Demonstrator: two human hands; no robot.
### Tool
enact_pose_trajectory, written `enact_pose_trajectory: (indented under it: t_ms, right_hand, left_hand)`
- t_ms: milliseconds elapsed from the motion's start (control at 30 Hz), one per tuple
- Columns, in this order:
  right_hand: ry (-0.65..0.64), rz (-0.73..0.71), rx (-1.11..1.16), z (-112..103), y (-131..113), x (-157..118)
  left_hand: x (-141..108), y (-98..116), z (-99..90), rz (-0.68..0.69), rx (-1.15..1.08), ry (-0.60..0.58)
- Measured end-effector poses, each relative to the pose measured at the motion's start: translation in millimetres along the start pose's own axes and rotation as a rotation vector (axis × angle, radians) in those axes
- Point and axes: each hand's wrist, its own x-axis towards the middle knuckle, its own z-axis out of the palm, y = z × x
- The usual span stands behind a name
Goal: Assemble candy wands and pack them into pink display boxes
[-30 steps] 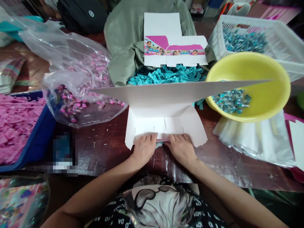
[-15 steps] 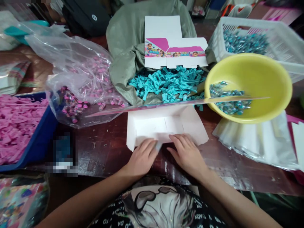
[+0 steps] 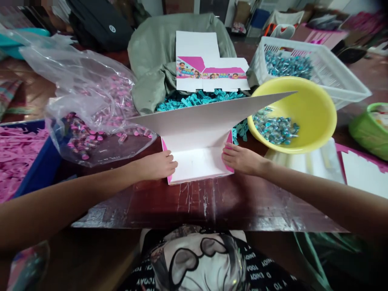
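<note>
On the table in front of me is a cardboard box (image 3: 197, 161), white inside with pink side edges, its large back panel raised. My left hand (image 3: 159, 165) is curled over the box's left side wall, fingertips bent inward. Opposite it, my right hand (image 3: 241, 159) grips the right side wall, fingers over the pink edge and thumb hidden. Behind the box stands another white and pink printed box piece (image 3: 197, 44), in front of a green cloth sack and above a heap of teal plastic pieces (image 3: 200, 98).
A yellow bowl (image 3: 315, 113) with small teal-capped capsules stands to the right, a white crate (image 3: 339, 76) behind it. To the left are a clear bag (image 3: 130, 151) of pink-capped pieces and a blue tray (image 3: 39, 165) of pink plastic parts. A green container (image 3: 368, 129) sits far right.
My hands have moved apart from the front edge to the box's two sides. The side walls now stand up and the back panel shows higher. My view has shifted somewhat.
</note>
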Motion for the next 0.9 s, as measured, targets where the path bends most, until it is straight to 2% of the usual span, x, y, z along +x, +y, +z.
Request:
enact_pose_trajectory:
  t_ms: [100, 133, 300, 467, 567, 633, 667, 700, 767, 833, 900]
  right_hand:
    - [-0.060, -0.022, -0.026, -4.4, 3.8, 15.0]
    - [-0.081, -0.030, -0.040, -4.0, 5.0, 17.2]
    - [-0.140, -0.067, -0.122, 0.3, 10.2, 20.9]
    - [-0.118, -0.105, -0.207, 2.4, 6.2, 30.1]
    - [-0.134, -0.105, -0.280, -1.2, -0.9, 31.7]
    - [-0.091, -0.074, -0.268, -6.5, -5.0, 20.3]
    - [-0.028, -0.038, -0.229, -9.2, -6.5, 10.2]
    - [0.058, 0.016, -0.169, -11.2, -7.7, -1.9]
    - [0.287, 0.190, 0.012, -11.0, -10.3, -25.6]
    - [0.546, 0.439, 0.227, -3.5, -17.0, -36.7]
    - [0.743, 0.686, 0.433, 9.4, -30.9, -27.0]
  left_hand:
    - [6.2, 6.9, -4.9, 0.106, 0.143, -0.226]
    - [6.6, 8.8, -5.1, 0.106, 0.152, -0.233]
    - [8.3, 10.2, 3.2, 0.135, 0.149, -0.125]
    - [17.7, 5.6, 12.4, 0.095, 0.200, -0.155]
    - [18.8, 1.5, 5.9, 0.077, 0.211, -0.135]
    - [7.4, -1.7, -3.1, 0.068, 0.179, -0.038]
    - [-2.1, -3.1, -7.3, 0.038, 0.143, 0.031]
    - [-13.1, -4.0, -10.2, -0.025, 0.090, 0.117]
    - [-32.3, -4.2, -8.5, -0.269, -0.068, 0.340]
    - [-36.8, -2.3, 5.6, -0.554, -0.303, 0.606]
    - [-20.2, 1.4, 29.1, -0.681, -0.584, 0.805]
